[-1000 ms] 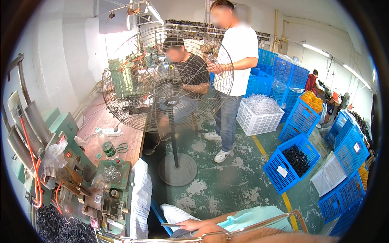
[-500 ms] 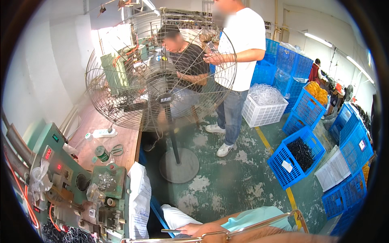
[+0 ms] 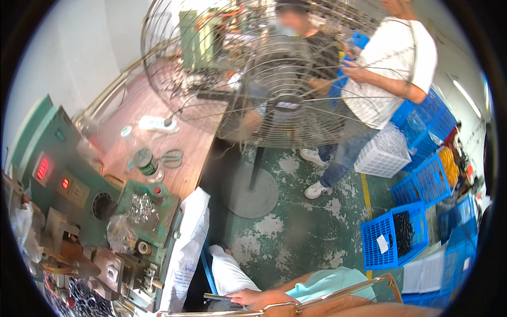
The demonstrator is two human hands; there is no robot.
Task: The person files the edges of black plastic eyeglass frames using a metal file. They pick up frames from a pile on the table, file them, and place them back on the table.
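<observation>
At the lower edge, my right hand (image 3: 244, 297) is closed around a thin, flat, dark object (image 3: 215, 297) seen nearly edge-on, perhaps a phone. Its forearm runs from a light teal sleeve (image 3: 338, 282), above my white-clad leg (image 3: 232, 272). My left hand does not show. To the left stands a green machine (image 3: 39, 142) with lit red displays. On its green tray (image 3: 171, 203) lies a heap of small shiny metal parts (image 3: 141, 208). Beside the tray is a crumpled clear plastic bag (image 3: 121, 232).
A caged floor fan (image 3: 288, 103) stands ahead. The wooden table (image 3: 198, 158) bears scissors (image 3: 171, 158), a clear bottle (image 3: 147, 162) and a power strip (image 3: 158, 124). Beyond are a seated person (image 3: 322, 58) and a standing one (image 3: 391, 68). Blue crates (image 3: 380, 248) line the right. A white sack (image 3: 185, 253) hangs nearby.
My view has tilted: fan, people and crates sit further right, with fan and people higher. My right hand keeps its hold, and more of the flat object shows.
</observation>
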